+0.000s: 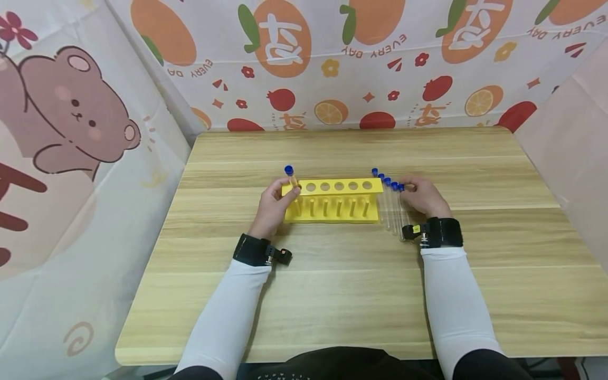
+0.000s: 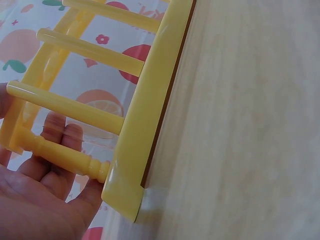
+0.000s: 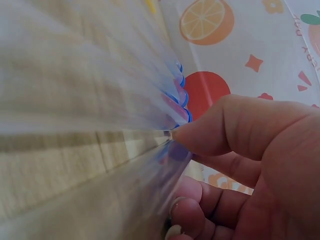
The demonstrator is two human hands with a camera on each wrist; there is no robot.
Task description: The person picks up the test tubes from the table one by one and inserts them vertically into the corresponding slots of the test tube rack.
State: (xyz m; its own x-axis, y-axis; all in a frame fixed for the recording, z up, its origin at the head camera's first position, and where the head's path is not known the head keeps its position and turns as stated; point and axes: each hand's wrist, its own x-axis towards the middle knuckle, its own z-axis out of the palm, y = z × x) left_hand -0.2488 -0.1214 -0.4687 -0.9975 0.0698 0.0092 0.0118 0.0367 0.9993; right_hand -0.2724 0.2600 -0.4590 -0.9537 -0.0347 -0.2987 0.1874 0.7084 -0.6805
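Observation:
A yellow test tube rack (image 1: 332, 218) stands mid-table, and my left hand (image 1: 271, 211) grips its left end. In the left wrist view, fingers of this hand show behind the rack's end post (image 2: 65, 156), with the thumb side toward the top plate. One blue-capped test tube (image 1: 288, 170) is in the leftmost hole; the other top holes hold nothing. Several clear test tubes (image 1: 386, 208) with blue caps lie side by side at the rack's right end. My right hand (image 1: 426, 198) pinches the outermost tube near its cap, thumb against forefinger (image 3: 210, 132) in the right wrist view.
The wooden table (image 1: 332, 301) extends around the rack on all sides. A fruit-print cloth (image 1: 361, 79) hangs along its back edge. Another cloth with a bear print (image 1: 71, 116) hangs at the left. Both wrists wear black camera straps (image 1: 444, 233).

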